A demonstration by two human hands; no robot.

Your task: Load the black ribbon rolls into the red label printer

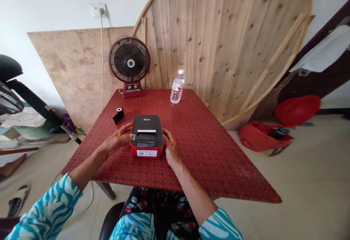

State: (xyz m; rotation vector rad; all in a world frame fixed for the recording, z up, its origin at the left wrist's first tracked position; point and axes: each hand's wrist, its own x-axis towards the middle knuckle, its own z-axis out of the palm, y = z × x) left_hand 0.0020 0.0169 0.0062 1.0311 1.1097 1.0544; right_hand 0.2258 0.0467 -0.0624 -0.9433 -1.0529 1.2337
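A small red and black label printer [147, 135] sits near the front of the red patterned table [207, 145]. My left hand [118, 138] rests against its left side with fingers curled on the black top edge. My right hand [170, 148] presses flat along its right side, fingers together. Both hands clasp the printer between them. A small black roll holder [118, 115] lies on the table just behind my left hand.
A red table fan [129, 65] stands at the table's far edge, with a water bottle [177, 86] to its right. Wooden boards lean on the wall behind. A red bag [259, 138] and red basin [298, 109] lie on the floor right.
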